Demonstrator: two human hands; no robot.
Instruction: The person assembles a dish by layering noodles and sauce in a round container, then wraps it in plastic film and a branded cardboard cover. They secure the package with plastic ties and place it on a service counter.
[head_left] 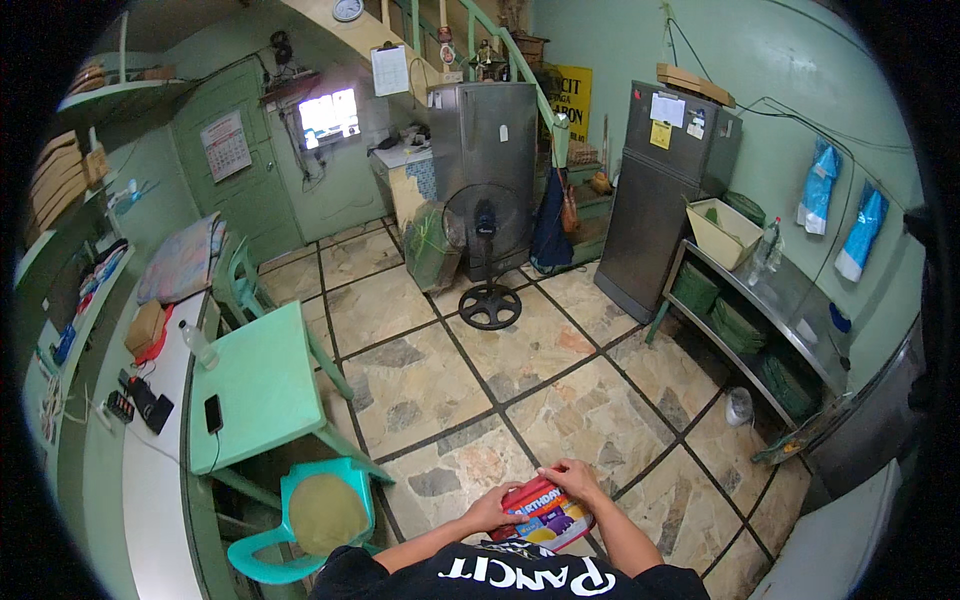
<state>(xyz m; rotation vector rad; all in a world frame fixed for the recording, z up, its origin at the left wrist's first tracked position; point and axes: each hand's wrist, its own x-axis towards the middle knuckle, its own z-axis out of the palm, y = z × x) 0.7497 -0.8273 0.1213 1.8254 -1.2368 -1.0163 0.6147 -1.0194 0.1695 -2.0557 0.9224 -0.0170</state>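
Both my hands hold a flat, colourful printed packet (543,513), mostly red with blue, yellow and purple patches, close to my chest at the bottom of the view. My left hand (492,507) grips its left edge. My right hand (573,474) curls over its top right edge. My dark shirt with white lettering fills the bottom edge below the packet.
A green plastic table (262,385) with a phone (213,412) stands at my left, a teal chair (316,520) beside it. A standing fan (487,262) is ahead on the stone-tile floor. Two steel fridges stand behind. A steel rack (770,320) with green trays lines the right wall.
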